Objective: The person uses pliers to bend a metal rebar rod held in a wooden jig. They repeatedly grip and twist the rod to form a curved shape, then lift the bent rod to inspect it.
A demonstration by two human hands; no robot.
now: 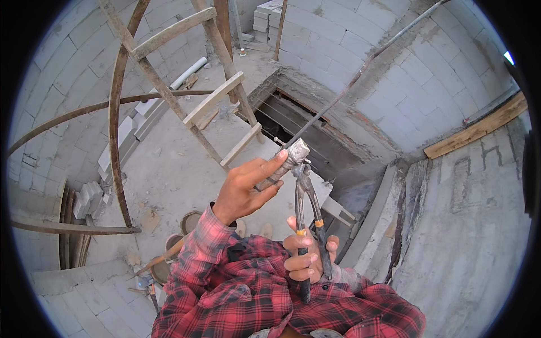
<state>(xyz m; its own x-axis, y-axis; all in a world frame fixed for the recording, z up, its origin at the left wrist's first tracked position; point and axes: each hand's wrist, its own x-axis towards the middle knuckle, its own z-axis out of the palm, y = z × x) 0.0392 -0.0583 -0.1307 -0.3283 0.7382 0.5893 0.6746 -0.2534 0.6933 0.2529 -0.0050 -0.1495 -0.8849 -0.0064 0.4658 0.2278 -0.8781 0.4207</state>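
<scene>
Building site, bare block walls point(338, 36), wooden ladder point(214, 100)

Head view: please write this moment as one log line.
left hand: grips grey cylinder; right hand: holds pincers; jaws: beside cylinder

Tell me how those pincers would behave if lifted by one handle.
The pincers look metallic, so they would probably feel stiff and rather heavy for their size. Their two dark handles seem to meet at a joint near the tip, so the free one would likely swing.
</scene>
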